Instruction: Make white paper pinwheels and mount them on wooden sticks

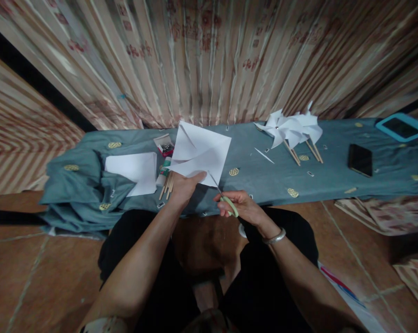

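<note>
the left hand (183,187) gripped the near corner of a folded white paper square (200,152) held up above the blue cloth (264,180), while the right hand (240,206), just right of that paper, was closed on green-handled scissors (226,196) whose blades reached the paper's lower edge.

White paper (202,152), green-handled scissors (226,196), teal cloth (264,180) with yellow round motifs, striped beige-red curtain (195,60).
</note>
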The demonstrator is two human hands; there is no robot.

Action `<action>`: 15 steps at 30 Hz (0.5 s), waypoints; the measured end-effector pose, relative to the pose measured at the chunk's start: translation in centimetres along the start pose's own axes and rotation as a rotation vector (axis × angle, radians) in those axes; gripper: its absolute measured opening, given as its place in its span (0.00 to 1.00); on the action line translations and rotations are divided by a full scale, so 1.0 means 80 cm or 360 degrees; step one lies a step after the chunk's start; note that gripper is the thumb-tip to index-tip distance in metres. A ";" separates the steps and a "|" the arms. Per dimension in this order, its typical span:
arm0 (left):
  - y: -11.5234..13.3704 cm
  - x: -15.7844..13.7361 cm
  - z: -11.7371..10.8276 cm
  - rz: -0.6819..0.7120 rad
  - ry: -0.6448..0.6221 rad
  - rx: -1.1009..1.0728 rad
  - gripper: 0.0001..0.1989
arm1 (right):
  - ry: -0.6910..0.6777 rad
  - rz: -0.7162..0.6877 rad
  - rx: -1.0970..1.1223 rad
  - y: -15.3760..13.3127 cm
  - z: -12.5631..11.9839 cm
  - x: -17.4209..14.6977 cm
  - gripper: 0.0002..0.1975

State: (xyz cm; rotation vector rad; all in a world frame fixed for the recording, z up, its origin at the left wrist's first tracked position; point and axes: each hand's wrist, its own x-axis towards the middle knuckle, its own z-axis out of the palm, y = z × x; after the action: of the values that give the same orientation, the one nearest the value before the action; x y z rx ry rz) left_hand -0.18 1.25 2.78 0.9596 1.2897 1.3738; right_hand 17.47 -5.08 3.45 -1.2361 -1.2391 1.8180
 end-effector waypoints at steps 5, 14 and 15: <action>0.000 -0.004 0.002 0.0055 -0.0086 -0.0004 0.25 | -0.0002 -0.0024 -0.0021 -0.001 0.000 0.001 0.23; 0.002 -0.010 0.004 -0.0008 -0.0114 -0.0026 0.27 | 0.0047 -0.0014 -0.0009 0.002 0.000 0.003 0.23; 0.003 -0.010 0.003 -0.0014 -0.0116 -0.0022 0.27 | 0.0050 -0.0008 -0.0006 0.003 0.000 0.003 0.23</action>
State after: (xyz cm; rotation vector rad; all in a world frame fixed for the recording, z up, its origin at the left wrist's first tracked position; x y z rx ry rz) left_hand 0.23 0.53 3.08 0.9847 1.2273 1.3275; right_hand 17.40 -4.96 3.17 -1.2577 -1.2280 1.7867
